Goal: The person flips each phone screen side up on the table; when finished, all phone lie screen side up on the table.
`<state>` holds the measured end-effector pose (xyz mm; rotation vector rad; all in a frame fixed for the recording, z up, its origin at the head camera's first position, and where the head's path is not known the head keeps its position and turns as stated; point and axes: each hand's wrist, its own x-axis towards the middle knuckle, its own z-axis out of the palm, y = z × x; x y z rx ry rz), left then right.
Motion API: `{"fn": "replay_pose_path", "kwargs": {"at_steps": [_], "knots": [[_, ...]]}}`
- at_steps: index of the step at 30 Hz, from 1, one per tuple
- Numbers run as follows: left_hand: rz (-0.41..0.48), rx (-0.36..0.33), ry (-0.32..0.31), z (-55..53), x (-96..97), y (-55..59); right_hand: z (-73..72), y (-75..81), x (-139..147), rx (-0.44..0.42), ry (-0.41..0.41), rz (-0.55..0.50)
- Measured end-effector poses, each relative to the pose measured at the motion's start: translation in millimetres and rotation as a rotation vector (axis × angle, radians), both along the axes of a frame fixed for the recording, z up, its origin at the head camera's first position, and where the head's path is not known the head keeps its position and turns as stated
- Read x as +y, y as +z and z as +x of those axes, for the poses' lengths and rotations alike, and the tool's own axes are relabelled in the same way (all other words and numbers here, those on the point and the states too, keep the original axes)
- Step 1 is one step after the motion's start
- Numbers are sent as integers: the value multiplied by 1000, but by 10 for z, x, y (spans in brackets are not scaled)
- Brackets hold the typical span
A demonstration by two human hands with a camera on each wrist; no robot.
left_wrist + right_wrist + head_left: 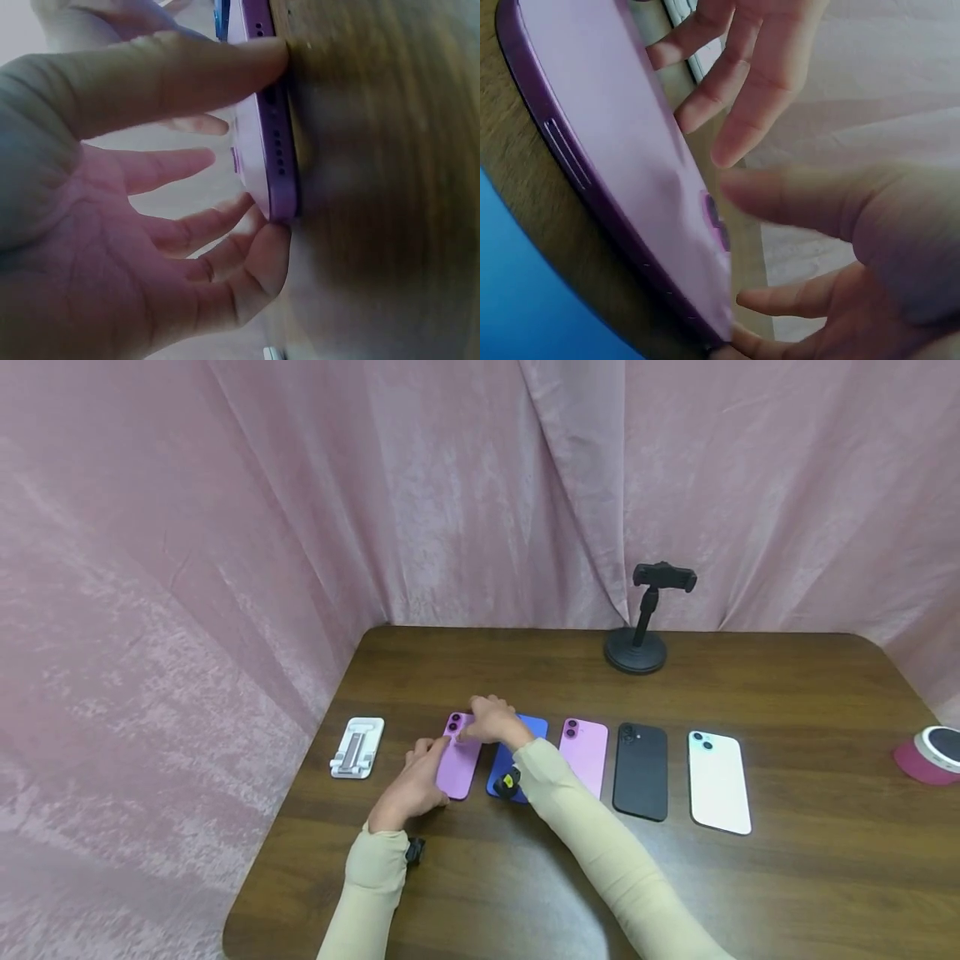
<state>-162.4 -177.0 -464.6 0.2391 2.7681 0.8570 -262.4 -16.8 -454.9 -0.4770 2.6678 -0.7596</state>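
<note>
In the head view a lilac smartphone lies camera side up on the table, leftmost in a row of phones. My left hand holds it at its near left corner. The left thumb presses the bottom edge, with the little finger curled against the corner. My right hand reaches over from the right to the phone's top end. In the right wrist view its thumb hovers over the lilac back near the camera lenses, and its lower fingers are right at the top edge.
Right of it lie a blue phone partly under the right arm, another lilac phone, a black phone and a white phone. A white folding stand is at left, a black phone holder behind, a pink-and-white round device far right.
</note>
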Motion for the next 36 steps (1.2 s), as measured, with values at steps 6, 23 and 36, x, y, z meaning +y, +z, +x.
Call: {"fn": "replay_pose_path", "kwargs": {"at_steps": [6, 23, 36], "knots": [[-10, 27, 3, 18, -17, -25, 5, 20, 3, 13, 2, -52], [29, 88, -93, 38, 20, -17, -52, -11, 204, 29, -24, -191], [61, -11, -57, -8, 101, -14, -12, 75, 282, -12, -68, -251]]}}
